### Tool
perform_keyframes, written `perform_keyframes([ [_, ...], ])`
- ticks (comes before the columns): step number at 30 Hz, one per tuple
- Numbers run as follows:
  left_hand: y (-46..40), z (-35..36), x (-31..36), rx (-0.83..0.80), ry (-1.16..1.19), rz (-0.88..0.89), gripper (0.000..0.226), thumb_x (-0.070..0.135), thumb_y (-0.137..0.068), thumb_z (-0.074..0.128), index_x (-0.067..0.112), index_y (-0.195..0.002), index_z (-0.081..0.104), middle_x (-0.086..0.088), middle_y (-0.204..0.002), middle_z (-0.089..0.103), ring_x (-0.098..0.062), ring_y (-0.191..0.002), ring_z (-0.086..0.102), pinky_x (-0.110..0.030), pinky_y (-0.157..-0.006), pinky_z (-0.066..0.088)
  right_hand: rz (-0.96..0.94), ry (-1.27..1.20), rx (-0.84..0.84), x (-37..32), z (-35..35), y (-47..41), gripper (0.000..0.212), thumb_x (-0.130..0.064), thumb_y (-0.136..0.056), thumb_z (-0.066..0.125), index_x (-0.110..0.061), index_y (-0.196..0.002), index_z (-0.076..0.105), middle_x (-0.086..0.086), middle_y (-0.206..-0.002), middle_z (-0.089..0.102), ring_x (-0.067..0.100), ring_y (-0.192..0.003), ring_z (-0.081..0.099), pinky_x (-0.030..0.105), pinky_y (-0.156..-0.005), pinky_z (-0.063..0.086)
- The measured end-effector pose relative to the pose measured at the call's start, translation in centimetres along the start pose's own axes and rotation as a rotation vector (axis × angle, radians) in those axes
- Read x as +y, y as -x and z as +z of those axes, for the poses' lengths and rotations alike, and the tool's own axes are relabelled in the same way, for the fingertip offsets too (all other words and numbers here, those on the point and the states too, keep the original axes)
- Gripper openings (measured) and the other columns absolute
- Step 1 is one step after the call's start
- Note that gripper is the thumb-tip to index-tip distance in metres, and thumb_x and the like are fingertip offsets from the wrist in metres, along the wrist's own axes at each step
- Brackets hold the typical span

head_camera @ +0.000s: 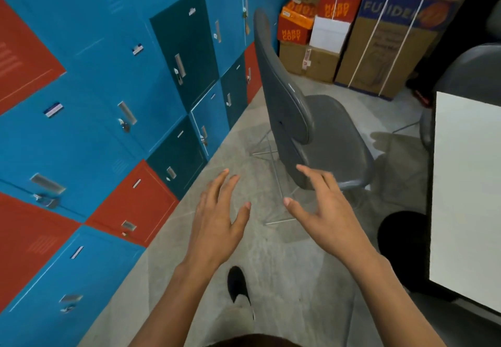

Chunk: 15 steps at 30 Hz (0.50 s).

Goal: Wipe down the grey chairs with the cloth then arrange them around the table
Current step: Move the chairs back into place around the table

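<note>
Both my hands are out in front, fingers spread, nothing held. My left hand [217,227] hangs over bare floor [271,279] at about 6 o'clock of the grey chair [306,129]; my right hand [328,219] is near the seat's front edge, fingertips overlapping it in view, contact I cannot tell. The chair sits on thin metal legs, back toward the lockers [113,89] at 9 o'clock. White table [466,184] at 3 o'clock, a second grey chair [471,75] behind it at 2 o'clock. Cardboard boxes [379,34] stacked at 12 to 1 o'clock. My dark shoe [237,284] at 6 o'clock.
</note>
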State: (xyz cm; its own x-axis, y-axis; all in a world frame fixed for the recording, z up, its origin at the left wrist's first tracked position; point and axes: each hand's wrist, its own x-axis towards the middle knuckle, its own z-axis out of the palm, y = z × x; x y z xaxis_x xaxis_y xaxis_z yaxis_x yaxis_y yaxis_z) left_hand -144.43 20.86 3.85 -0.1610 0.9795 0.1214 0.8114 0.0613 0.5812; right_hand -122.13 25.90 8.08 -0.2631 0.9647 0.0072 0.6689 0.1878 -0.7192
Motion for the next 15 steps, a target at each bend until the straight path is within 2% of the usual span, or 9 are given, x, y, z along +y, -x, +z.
perform_keyframes([
  [3, -6.9, -1.5, -1.4, -0.004, 0.014, 0.030, 0.061, 0.054, -0.101, 0.046, 0.038, -0.157, 0.028, 0.014, -0.167, 0.017, -0.010, -0.152, 0.020, -0.036, -0.118, 0.024, 0.006, -0.013, 0.051, -1.7, 0.4, -5.7, 0.070, -0.053, -0.089, 0.062, -0.033, -0.152, 0.039, -0.009, -0.143, 0.041, 0.010, -0.132, 0.045, 0.031, -0.108, 0.041],
  [6, -13.9, -2.8, -2.5, -0.041, 0.005, 0.098, 0.061, 0.057, -0.101, 0.043, 0.040, -0.157, 0.026, 0.015, -0.167, 0.015, -0.011, -0.155, 0.016, -0.040, -0.121, 0.023, 0.032, -0.009, 0.143, -2.8, 0.6, -11.2, 0.067, -0.049, -0.090, 0.065, -0.032, -0.150, 0.042, -0.008, -0.140, 0.043, 0.011, -0.130, 0.046, 0.027, -0.105, 0.038],
  [9, -19.9, -3.3, -2.9, -0.075, -0.027, 0.157, 0.061, 0.054, -0.103, 0.046, 0.040, -0.158, 0.025, 0.016, -0.167, 0.012, -0.010, -0.154, 0.013, -0.034, -0.118, 0.017, 0.071, 0.008, 0.223, -3.1, 0.9, -15.5, 0.062, -0.046, -0.091, 0.067, -0.032, -0.148, 0.045, -0.010, -0.137, 0.044, 0.008, -0.128, 0.043, 0.022, -0.100, 0.033],
  [15, -31.6, -2.3, -3.5, -0.090, -0.023, 0.271, 0.061, 0.050, -0.103, 0.050, 0.036, -0.157, 0.027, 0.013, -0.167, 0.016, -0.013, -0.154, 0.017, -0.040, -0.120, 0.025, 0.118, 0.086, 0.291, -2.8, 1.0, -24.6, 0.057, -0.044, -0.089, 0.066, -0.032, -0.142, 0.051, -0.010, -0.131, 0.045, 0.012, -0.121, 0.043, 0.025, -0.095, 0.035],
])
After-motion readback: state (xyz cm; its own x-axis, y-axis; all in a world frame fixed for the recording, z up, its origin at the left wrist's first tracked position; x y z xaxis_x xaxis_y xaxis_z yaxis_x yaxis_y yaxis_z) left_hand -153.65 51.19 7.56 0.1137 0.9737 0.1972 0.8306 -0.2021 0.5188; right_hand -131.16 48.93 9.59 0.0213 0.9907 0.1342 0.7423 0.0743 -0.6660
